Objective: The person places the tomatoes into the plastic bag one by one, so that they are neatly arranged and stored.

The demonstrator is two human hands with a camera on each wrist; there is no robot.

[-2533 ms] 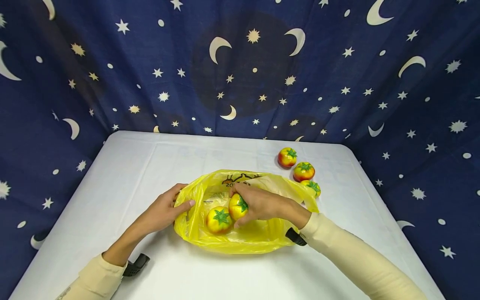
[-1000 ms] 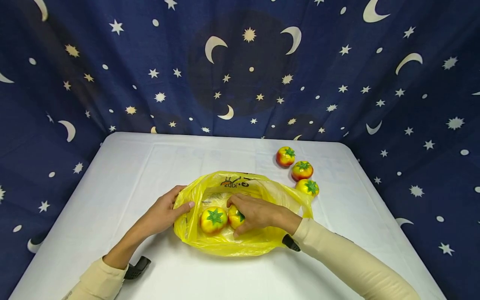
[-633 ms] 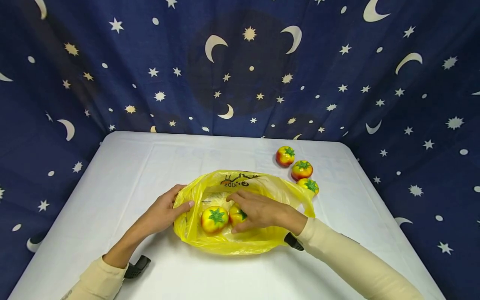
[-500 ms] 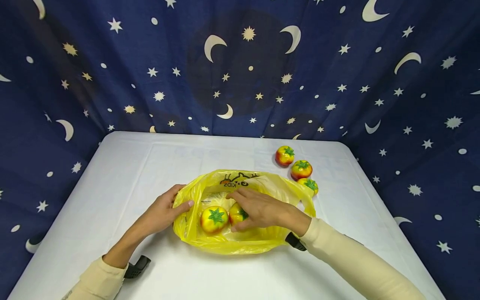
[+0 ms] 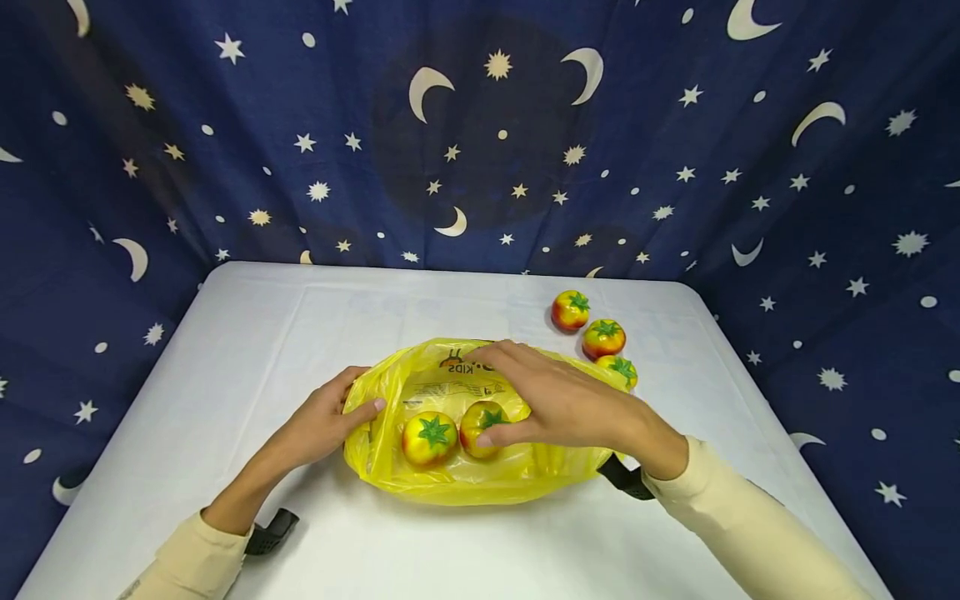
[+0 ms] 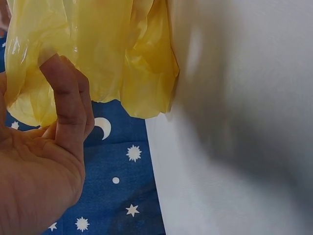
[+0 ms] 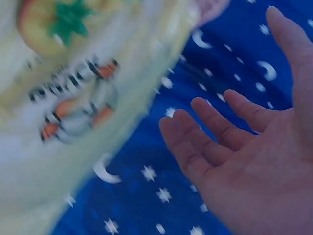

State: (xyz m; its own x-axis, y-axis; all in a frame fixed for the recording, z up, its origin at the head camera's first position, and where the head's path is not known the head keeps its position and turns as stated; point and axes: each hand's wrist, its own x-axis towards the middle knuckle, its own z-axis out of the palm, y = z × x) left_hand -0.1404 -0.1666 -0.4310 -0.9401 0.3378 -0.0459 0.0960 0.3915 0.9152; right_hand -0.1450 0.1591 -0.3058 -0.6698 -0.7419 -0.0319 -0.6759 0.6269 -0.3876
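Observation:
My left hand [image 5: 326, 421] grips the left rim of a yellow plastic bag [image 5: 378, 450], thumb over the rim and fingers outside. In the left wrist view its curled fingers [image 6: 68, 98] lie against the film. Inside the bag sit two toy tomatoes, yellow-red with green star-shaped tops: a left tomato [image 5: 429, 440] and a right tomato [image 5: 474, 427], side by side. Over the bag's right half hovers my right hand [image 5: 562, 400], fingers spread and holding nothing. The right wrist view shows that hand [image 7: 244, 152] apart from the bag [image 7: 63, 171].
Three more toy tomatoes stand on the white table behind the bag's right end: a far one [image 5: 570, 311], a middle one [image 5: 603, 339] and a near one [image 5: 619, 371], partly hidden by the bag. A navy star-and-moon curtain [image 5: 337, 125] surrounds the table [image 5: 300, 317].
My right hand has let go of the right tomato, which stays in the bag, and has risen up and to the right. The left hand has kept its grip on the rim.

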